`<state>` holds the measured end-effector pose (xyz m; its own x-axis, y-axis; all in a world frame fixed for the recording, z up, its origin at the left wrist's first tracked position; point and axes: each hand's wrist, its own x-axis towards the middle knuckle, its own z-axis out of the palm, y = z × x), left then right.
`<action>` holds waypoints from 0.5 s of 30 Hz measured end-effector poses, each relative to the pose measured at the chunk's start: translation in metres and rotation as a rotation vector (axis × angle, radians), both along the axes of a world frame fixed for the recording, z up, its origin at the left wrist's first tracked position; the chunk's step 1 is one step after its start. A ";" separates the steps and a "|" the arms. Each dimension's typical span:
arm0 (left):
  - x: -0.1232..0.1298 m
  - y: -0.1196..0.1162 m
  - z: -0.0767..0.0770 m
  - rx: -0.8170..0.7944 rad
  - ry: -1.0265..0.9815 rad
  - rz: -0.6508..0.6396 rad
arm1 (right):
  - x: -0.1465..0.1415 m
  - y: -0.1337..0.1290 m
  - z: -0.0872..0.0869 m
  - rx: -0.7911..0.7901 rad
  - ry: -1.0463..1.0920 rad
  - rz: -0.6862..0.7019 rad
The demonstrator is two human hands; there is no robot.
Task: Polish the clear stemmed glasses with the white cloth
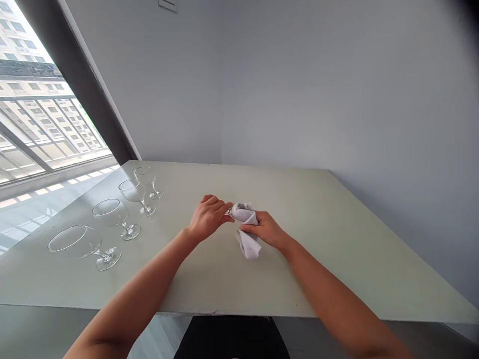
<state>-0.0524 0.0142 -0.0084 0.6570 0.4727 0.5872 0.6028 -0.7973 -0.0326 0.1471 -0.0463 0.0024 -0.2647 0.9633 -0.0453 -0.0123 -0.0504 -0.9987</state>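
My left hand (210, 217) is closed on the stem and foot end of a clear wine glass (235, 209), held sideways above the middle of the table. My right hand (266, 228) grips a white cloth (250, 244) that is wrapped around the bowl of this glass, with its loose end hanging down. Most of the bowl is hidden by the cloth, and the foot is mostly covered by my left fingers.
Several clear stemmed glasses stand upright in a row along the left side, from a near glass (107, 259) to a far glass (156, 194). The pale table (337, 279) meets grey walls behind. A window (45, 109) with a railing is at the left.
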 end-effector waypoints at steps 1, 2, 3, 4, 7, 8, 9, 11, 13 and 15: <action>0.001 -0.001 -0.001 -0.038 0.011 -0.025 | 0.005 0.000 0.003 0.053 -0.099 0.018; 0.004 -0.002 -0.001 -0.061 0.017 -0.034 | 0.009 0.001 0.005 0.082 -0.159 0.025; 0.006 -0.004 -0.002 -0.061 0.015 -0.026 | 0.011 0.002 0.006 0.081 -0.172 0.021; 0.009 -0.007 -0.002 -0.036 0.007 -0.001 | 0.012 0.003 0.006 0.054 -0.141 0.005; 0.014 -0.013 -0.001 0.105 -0.027 0.081 | 0.006 0.006 0.001 -0.102 0.117 -0.109; 0.013 -0.013 0.000 0.137 -0.036 0.085 | 0.003 0.006 -0.001 -0.158 0.212 -0.144; 0.012 -0.013 0.001 0.154 -0.040 0.077 | 0.000 0.006 -0.003 -0.205 0.286 -0.161; 0.009 -0.010 0.001 0.151 -0.039 0.045 | -0.003 0.006 -0.003 -0.255 0.346 -0.129; 0.006 -0.007 0.000 0.109 -0.028 0.021 | -0.001 0.005 -0.002 -0.255 0.319 -0.063; 0.006 -0.006 -0.001 0.062 -0.018 0.014 | 0.003 0.006 0.000 -0.246 0.278 -0.048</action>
<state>-0.0464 0.0086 -0.0097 0.6397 0.4439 0.6275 0.6144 -0.7858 -0.0705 0.1497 -0.0402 0.0020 -0.2543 0.9441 -0.2099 -0.2897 -0.2814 -0.9148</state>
